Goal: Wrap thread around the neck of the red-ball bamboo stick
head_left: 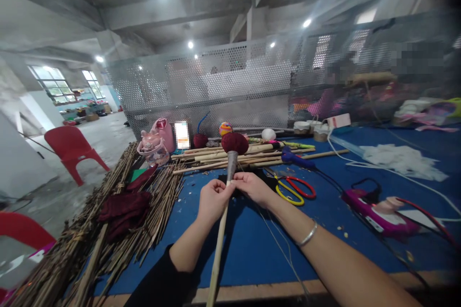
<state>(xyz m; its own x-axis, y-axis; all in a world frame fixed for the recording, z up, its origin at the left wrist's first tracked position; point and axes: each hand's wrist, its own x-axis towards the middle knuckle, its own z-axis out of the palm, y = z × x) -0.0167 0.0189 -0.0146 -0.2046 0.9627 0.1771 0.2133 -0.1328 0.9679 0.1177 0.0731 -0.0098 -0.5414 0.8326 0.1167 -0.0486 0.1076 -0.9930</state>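
My left hand (215, 200) is closed around a pale wooden stick (220, 244) just below its top. The stick stands upright, tilted slightly, with its lower end past the table's front edge. A dark red padded ball (235, 143) caps it, and grey wrapping (232, 165) covers the neck below the ball. My right hand (252, 188) pinches at the lower end of the wrapping, fingertips beside the left thumb. A thin grey cord (275, 235) trails from near my right fingers down across the table; its exact path inside the fingers is hidden.
Yellow-and-red-handled scissors (293, 192) lie right of my hands. Behind are peeled sticks (212, 156) and a blue glue gun (293, 157). Bundled twigs (158, 211) and dark red cloth (124, 211) lie left. A purple power strip (378, 213) with cables and a white fluffy heap (399, 160) occupy the right.
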